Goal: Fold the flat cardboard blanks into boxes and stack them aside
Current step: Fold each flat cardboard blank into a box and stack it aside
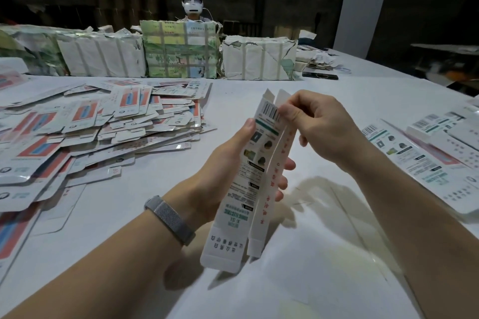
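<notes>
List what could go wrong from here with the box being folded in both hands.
1. The right hand pinches only the top edge of the half-opened box near its barcode; the thin panel might crease or tear.
2. The left hand holds the box above the table; if it slips, it could land among the loose blanks.

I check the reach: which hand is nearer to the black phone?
Right. The right hand is below the black phone in the head view; the left hand sits lower and further left.

Across the white table [324, 85], a headset-wearing person [193, 6] sits behind strapped paper bundles [180, 50], a phone [320, 75] nearby.
</notes>
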Demonstrator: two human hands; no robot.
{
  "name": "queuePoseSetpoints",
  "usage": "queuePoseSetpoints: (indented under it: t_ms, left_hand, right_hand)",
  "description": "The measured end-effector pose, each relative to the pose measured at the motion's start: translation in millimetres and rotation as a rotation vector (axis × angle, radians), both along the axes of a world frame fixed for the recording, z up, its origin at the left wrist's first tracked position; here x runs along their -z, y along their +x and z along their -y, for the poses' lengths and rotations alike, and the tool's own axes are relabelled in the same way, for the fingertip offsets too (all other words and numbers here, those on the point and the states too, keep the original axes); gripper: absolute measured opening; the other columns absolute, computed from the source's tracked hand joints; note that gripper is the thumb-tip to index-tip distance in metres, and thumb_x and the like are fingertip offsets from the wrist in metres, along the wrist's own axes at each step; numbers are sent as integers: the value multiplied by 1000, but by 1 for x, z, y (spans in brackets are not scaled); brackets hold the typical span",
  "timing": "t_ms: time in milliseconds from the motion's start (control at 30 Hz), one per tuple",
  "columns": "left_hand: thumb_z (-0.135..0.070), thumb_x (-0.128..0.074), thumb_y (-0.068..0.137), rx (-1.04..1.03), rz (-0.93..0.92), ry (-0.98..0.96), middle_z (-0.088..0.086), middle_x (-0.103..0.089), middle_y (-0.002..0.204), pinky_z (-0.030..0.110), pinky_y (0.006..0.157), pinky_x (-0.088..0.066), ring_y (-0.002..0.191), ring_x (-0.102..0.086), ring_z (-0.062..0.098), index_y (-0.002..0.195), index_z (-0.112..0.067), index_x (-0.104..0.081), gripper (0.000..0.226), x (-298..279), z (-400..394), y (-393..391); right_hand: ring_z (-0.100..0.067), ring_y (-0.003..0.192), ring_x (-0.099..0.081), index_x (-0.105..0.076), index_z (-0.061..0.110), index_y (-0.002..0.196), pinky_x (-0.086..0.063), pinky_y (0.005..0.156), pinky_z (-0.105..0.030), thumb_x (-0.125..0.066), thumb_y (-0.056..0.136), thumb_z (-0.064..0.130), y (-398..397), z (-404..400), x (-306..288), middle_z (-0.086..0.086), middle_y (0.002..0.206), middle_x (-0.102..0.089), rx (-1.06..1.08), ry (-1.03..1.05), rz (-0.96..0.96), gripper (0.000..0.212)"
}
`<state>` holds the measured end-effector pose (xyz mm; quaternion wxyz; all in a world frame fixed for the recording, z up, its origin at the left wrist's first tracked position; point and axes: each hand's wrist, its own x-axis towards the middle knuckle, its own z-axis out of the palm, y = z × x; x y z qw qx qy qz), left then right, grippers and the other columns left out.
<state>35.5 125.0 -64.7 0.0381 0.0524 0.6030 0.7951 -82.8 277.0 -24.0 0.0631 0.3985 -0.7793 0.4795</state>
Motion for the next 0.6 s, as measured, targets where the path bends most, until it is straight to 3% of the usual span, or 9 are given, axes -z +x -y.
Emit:
queuePoseSetpoints:
  t_ms: [100,200,367,467,533,600]
  left_hand:
    - [-58,-31,104,-22,7,-8,19,-67,105,42,70,-56,80,-64,31,137,-13,-53,60,2,-2,-2]
    - [-58,-33,102,-126,6,-98,13,-71,97,39,63,-58,76,-69,28,135,-20,-50,53,4,-5,-3]
    - [-47,-35,106,-250,-80,-104,7,-73,89,37,58,-59,71,-71,29,145,-37,-32,40,5,-15,-7]
    - [-44,-39,105,-328,-115,-33,2,-75,85,35,55,-58,68,-71,25,146,-44,-27,42,4,-18,-10]
    - [-44,-39,105,-360,-141,0,-2,-77,86,33,56,-58,69,-72,21,147,-47,-25,44,4,-16,-10]
    - [-45,-39,104,-366,-147,28,-3,-77,90,33,58,-59,73,-73,21,148,-47,-22,47,4,-15,-9]
  right_hand:
    - [-15,61,-56,-58,17,78,-54,54,-33,-53,102,23,-1,-4,-3,-6,80,-67,-39,43,43,25]
    - [-22,70,-60,-55,17,77,-58,57,-35,-50,103,21,-3,-6,-5,-14,86,-68,-57,33,92,27]
    - [-31,75,-66,-54,19,80,-57,55,-34,-56,101,20,-1,0,1,-10,84,-69,-27,-109,58,21]
    - [-26,82,-69,-54,28,100,-57,58,-35,-62,97,18,6,8,10,-5,97,-62,-63,-261,140,13]
    - [-18,86,-71,-49,33,119,-58,62,-33,-63,96,14,10,13,15,-3,109,-60,-129,-331,250,33]
    - [-17,89,-71,-47,27,134,-56,66,-33,-63,96,13,11,16,18,-4,117,-64,-170,-362,374,43]
